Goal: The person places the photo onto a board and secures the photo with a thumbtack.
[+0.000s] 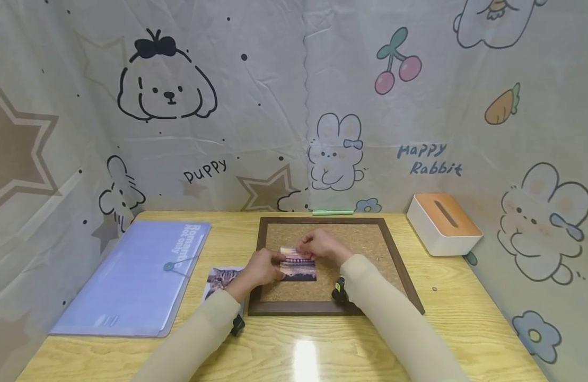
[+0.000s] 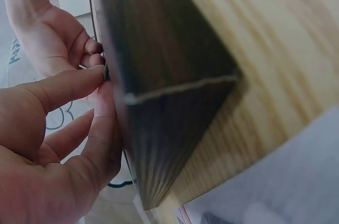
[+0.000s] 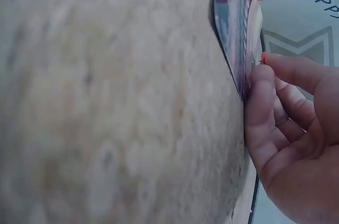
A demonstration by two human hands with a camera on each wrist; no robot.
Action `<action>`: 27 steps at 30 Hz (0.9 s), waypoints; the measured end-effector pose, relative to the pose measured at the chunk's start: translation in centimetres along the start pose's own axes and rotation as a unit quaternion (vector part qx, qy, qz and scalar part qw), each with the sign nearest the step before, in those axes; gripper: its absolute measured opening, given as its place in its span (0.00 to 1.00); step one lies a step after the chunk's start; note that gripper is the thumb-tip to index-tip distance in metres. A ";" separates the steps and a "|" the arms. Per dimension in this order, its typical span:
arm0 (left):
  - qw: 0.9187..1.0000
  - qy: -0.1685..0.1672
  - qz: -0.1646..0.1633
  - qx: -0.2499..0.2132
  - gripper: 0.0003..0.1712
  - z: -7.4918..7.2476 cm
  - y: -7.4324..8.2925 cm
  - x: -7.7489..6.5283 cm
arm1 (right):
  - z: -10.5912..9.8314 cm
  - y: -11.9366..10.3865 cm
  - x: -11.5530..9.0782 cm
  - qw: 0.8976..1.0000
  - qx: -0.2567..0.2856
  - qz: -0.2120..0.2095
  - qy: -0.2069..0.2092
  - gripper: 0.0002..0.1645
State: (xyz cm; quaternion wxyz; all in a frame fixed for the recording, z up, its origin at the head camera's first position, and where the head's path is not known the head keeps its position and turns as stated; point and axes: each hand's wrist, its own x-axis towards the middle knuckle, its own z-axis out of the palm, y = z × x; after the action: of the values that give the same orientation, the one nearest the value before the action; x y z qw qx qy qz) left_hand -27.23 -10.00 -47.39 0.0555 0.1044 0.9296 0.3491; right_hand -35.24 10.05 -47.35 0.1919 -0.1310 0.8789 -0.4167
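Note:
On the framed cork board (image 1: 356,286) lies a small photo (image 1: 298,270) of a pink and purple scene with a dark lower strip. My left hand (image 1: 262,268) presses at its left edge, thumb and fingers spread; in the left wrist view, the left hand (image 2: 69,144) reaches over the frame's dark side. Over the photo's upper right is my right hand (image 1: 319,245). The right wrist view shows this right hand (image 3: 296,128) pinching a tiny red push pin (image 3: 264,57) between thumb and finger, close over the photo (image 3: 238,33).
Left of the board lies a cat photo (image 1: 222,277), partly under my left arm. A blue document folder (image 1: 126,281) fills the table's left side. A white tissue box (image 1: 446,225) with an orange lid stands back right. A green stick-like pen (image 1: 332,213) lies behind the board.

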 end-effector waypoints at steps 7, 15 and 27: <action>1.000 -0.003 0.000 -0.002 0.25 0.0 0.1 0.0 | 0.3 -0.2 0.4 1.000 -0.022 0.012 0.012 0.06; 1.000 0.000 0.004 -0.006 0.25 -0.1 0.2 0.0 | 0.5 -0.7 1.0 0.998 -0.026 0.053 0.025 0.05; 1.000 0.002 -0.003 -0.003 0.25 0.2 0.1 0.1 | 0.7 -1.4 1.4 0.994 -0.069 0.077 0.035 0.11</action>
State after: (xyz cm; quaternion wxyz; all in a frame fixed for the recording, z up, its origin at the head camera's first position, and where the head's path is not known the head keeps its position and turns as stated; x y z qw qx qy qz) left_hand -27.32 -9.83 -47.49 0.0548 0.1002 0.9290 0.3519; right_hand -36.05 8.13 -46.96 0.1834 -0.0609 0.9192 -0.3431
